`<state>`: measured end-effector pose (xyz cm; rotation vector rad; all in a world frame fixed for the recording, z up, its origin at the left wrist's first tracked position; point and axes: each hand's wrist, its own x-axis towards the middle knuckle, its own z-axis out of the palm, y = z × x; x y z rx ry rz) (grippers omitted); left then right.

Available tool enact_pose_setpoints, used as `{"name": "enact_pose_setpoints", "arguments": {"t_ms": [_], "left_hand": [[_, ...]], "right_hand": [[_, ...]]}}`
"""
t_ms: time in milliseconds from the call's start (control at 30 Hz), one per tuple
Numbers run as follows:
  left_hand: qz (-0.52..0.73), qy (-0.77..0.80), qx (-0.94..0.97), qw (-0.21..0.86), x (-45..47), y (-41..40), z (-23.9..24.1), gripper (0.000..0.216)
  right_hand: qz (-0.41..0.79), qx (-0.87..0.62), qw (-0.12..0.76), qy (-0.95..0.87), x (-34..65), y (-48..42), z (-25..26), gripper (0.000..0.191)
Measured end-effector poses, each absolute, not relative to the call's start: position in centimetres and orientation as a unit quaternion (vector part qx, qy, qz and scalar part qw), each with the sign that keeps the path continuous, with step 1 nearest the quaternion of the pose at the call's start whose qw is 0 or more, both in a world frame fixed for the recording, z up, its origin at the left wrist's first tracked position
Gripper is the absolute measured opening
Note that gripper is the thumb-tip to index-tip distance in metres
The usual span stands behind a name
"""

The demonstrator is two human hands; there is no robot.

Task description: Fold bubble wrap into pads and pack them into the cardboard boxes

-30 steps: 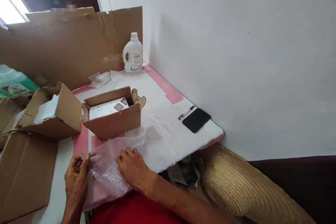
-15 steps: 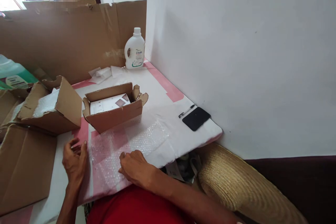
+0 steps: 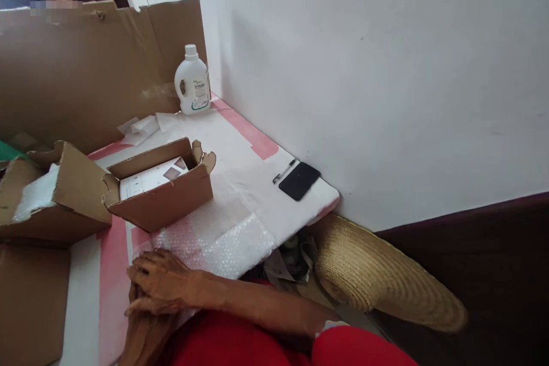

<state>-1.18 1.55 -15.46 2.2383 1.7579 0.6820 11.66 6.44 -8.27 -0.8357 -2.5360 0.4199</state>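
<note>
A sheet of bubble wrap [image 3: 227,243] lies flat on the white and pink table [image 3: 240,143] near its front edge. My right hand [image 3: 160,283] rests on the sheet's left end, fingers stretched out flat and pointing left. My left hand [image 3: 143,329] lies under it, and its fingers are covered. Just behind the wrap stands a small open cardboard box [image 3: 167,200] with a white printed item [image 3: 146,178] inside.
A second open box [image 3: 64,200] with white packing stands to the left, above flat cardboard [image 3: 30,297]. Behind are a cardboard wall [image 3: 86,74], a white bottle [image 3: 193,81] and another person's head. A black phone [image 3: 299,180] and a pen [image 3: 283,171] lie by the wall. A straw hat [image 3: 377,277] sits below the table's right corner.
The bubble wrap went from bunched in both hands to spread flat. My right hand slid left across it onto my left hand. The view has swung right.
</note>
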Motion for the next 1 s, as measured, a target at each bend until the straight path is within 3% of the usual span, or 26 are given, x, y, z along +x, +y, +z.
{"name": "enact_pose_setpoints", "arguments": {"t_ms": [133,333,600,767,900,1000], "left_hand": [[0.183,0.556,0.808,0.072,-3.9,-0.4,-16.0,0.052],[0.141,0.556,0.819,-0.024,-3.0,-1.1,-15.1,0.083],[0.129,0.57,0.811,-0.031,-1.6,-1.1,-13.5,0.085],[0.123,0.559,0.82,-0.023,-2.7,-1.6,-12.9,0.088],[0.138,0.511,0.848,-0.005,-6.4,-2.7,-11.3,0.071],[0.126,0.454,0.882,-0.006,-9.0,-3.5,-10.4,0.069]], "right_hand": [[0.15,-0.316,0.22,-0.911,11.5,4.7,-10.4,0.069],[0.17,-0.396,0.196,-0.881,16.4,6.1,-12.2,0.084],[0.126,-0.609,0.132,-0.772,30.8,7.3,-13.2,0.077],[0.126,-0.605,0.143,-0.773,32.9,6.3,-12.3,0.077],[0.112,-0.531,0.164,-0.824,36.6,3.6,-12.2,0.062],[0.112,-0.457,0.134,-0.872,39.5,1.2,-12.6,0.074]]}}
